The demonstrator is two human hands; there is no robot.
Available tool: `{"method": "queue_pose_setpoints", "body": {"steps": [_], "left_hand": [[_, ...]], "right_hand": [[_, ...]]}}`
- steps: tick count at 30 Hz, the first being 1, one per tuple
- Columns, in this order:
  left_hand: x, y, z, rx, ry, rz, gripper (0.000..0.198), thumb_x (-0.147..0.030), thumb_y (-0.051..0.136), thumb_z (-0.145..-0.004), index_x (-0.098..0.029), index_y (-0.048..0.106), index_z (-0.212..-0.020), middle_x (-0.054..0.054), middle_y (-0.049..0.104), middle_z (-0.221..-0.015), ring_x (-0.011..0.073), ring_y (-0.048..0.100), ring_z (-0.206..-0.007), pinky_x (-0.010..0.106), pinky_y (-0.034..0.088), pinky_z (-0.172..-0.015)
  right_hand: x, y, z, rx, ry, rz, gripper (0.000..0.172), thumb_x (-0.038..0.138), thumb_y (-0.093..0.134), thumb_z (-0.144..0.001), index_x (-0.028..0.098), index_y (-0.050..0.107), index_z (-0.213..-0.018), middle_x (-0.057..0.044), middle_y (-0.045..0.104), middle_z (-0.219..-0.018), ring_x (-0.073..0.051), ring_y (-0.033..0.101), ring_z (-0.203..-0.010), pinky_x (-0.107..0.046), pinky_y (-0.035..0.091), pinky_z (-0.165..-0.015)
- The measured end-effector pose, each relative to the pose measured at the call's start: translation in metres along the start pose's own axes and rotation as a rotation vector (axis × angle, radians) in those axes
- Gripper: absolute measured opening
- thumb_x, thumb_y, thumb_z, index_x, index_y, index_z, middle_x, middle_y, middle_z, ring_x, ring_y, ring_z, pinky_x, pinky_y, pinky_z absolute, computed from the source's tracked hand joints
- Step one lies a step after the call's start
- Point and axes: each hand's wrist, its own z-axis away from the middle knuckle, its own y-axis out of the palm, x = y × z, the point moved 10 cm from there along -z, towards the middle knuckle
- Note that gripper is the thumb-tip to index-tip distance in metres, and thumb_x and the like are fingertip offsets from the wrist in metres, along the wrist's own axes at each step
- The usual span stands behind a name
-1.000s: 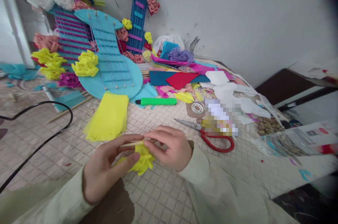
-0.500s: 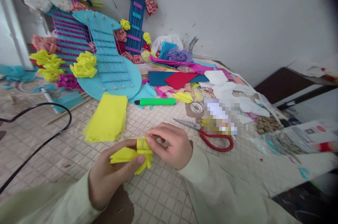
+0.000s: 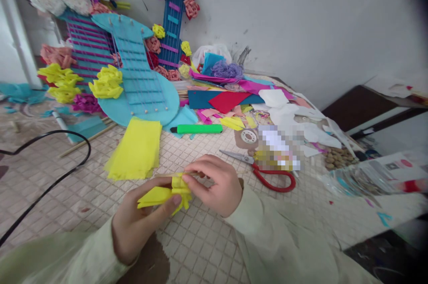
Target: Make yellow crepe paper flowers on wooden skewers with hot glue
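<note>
My left hand (image 3: pixel 143 217) is closed on a folded piece of yellow crepe paper (image 3: pixel 154 196), thumb pressed on its front. Part of the paper is curled around a thin wooden stick (image 3: pixel 243 172), which runs roughly level through both hands. My right hand (image 3: pixel 216 183) pinches the stick and the upper edge of the curled paper between thumb and fingers. Behind the left hand lies a stack of yellow crepe paper sheets (image 3: pixel 135 150). Red-handled scissors (image 3: pixel 272 181) rest just beyond the right hand, blades pointing left.
A light-blue guitar-shaped craft (image 3: pixel 140 83) with strings leans at the back left, near yellow paper flowers (image 3: pixel 106 82). A green marker (image 3: pixel 199 129) lies mid-table. Paper scraps (image 3: pixel 230 102) and purple yarn (image 3: pixel 227 70) pile up behind. A black cable (image 3: pixel 50 190) loops at left.
Both hands have shifted very slightly left with the yellow crepe paper. More of the thin stick now shows to the right of my right hand. Everything on the table stays put.
</note>
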Motion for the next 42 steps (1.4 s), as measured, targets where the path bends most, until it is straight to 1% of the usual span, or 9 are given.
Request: {"method": "queue_pose_setpoints", "body": {"steps": [6,13,18,22,26,29,31,35,42], "left_hand": [[-0.004,0.002,0.000,0.003,0.010,0.045,0.018,-0.030,0.065,-0.060,-0.022,0.063,-0.075,0.000,0.070,-0.081,0.0181,0.062,-0.073,0.026,0.051,-0.067],[-0.005,-0.006,-0.006,-0.060,0.107,-0.013,0.014,-0.032,0.058,-0.070,-0.021,0.065,-0.075,0.003,0.070,-0.083,0.0203,0.061,-0.084,0.028,0.049,-0.072],[-0.007,-0.009,-0.006,-0.065,0.172,-0.063,0.012,-0.030,0.061,-0.068,-0.022,0.066,-0.076,0.001,0.070,-0.083,0.0198,0.062,-0.085,0.026,0.050,-0.073],[-0.003,-0.013,-0.005,-0.100,0.132,-0.031,0.011,-0.028,0.061,-0.068,-0.023,0.066,-0.076,0.000,0.070,-0.083,0.0191,0.062,-0.085,0.026,0.049,-0.073],[0.001,-0.009,-0.007,-0.060,0.090,-0.004,0.015,-0.032,0.064,-0.064,-0.022,0.067,-0.075,0.002,0.070,-0.084,0.0212,0.062,-0.085,0.028,0.051,-0.072],[0.004,-0.011,-0.007,-0.095,0.061,0.005,0.018,-0.035,0.065,-0.062,-0.021,0.066,-0.073,0.004,0.068,-0.096,0.0215,0.061,-0.090,0.028,0.052,-0.073],[0.007,-0.010,-0.007,-0.087,0.023,0.010,0.025,-0.035,0.066,-0.060,-0.021,0.064,-0.081,0.003,0.066,-0.100,0.0197,0.062,-0.086,0.027,0.052,-0.073],[0.011,-0.006,-0.003,-0.081,-0.045,0.110,0.054,-0.034,0.067,-0.061,-0.024,0.051,-0.111,-0.002,0.065,-0.077,0.0163,0.063,-0.072,0.029,0.053,-0.070],[0.001,-0.006,-0.001,-0.118,0.051,0.181,0.055,-0.030,0.067,-0.060,-0.024,0.048,-0.111,-0.001,0.064,-0.079,0.0154,0.062,-0.076,0.028,0.051,-0.073]], "right_hand": [[-0.006,0.001,0.000,0.007,0.065,-0.061,0.006,0.020,0.058,-0.074,0.016,0.061,-0.075,-0.003,0.061,-0.069,-0.013,0.055,-0.064,-0.024,0.046,-0.058],[-0.007,0.008,0.003,0.027,0.105,-0.104,0.005,0.018,0.060,-0.072,0.014,0.062,-0.075,-0.003,0.058,-0.067,-0.011,0.053,-0.062,-0.020,0.045,-0.053],[-0.008,0.016,0.004,0.128,0.107,-0.173,0.013,0.018,0.056,-0.075,0.011,0.063,-0.082,-0.005,0.058,-0.075,-0.008,0.050,-0.056,-0.018,0.043,-0.050],[-0.007,0.020,0.004,0.219,0.092,-0.106,0.017,0.016,0.048,-0.080,0.013,0.063,-0.073,-0.002,0.057,-0.065,-0.008,0.049,-0.056,-0.019,0.041,-0.052],[-0.008,0.018,0.003,0.181,0.089,-0.052,0.018,0.017,0.048,-0.081,0.013,0.063,-0.072,-0.002,0.057,-0.066,-0.009,0.049,-0.058,-0.020,0.040,-0.052],[-0.009,0.017,0.003,0.161,0.096,-0.039,0.016,0.017,0.048,-0.080,0.013,0.063,-0.073,-0.003,0.057,-0.067,-0.009,0.049,-0.057,-0.021,0.041,-0.052],[-0.010,0.017,0.003,0.157,0.102,-0.042,0.015,0.016,0.049,-0.080,0.013,0.062,-0.073,-0.003,0.057,-0.068,-0.009,0.049,-0.057,-0.020,0.041,-0.052],[-0.011,0.017,0.003,0.159,0.117,-0.048,0.012,0.016,0.051,-0.079,0.014,0.062,-0.074,-0.002,0.057,-0.069,-0.009,0.048,-0.055,-0.020,0.041,-0.051],[-0.010,0.014,0.004,0.103,0.085,-0.026,0.010,0.016,0.055,-0.077,0.011,0.063,-0.075,-0.004,0.058,-0.071,-0.008,0.048,-0.055,-0.020,0.042,-0.052]]}}
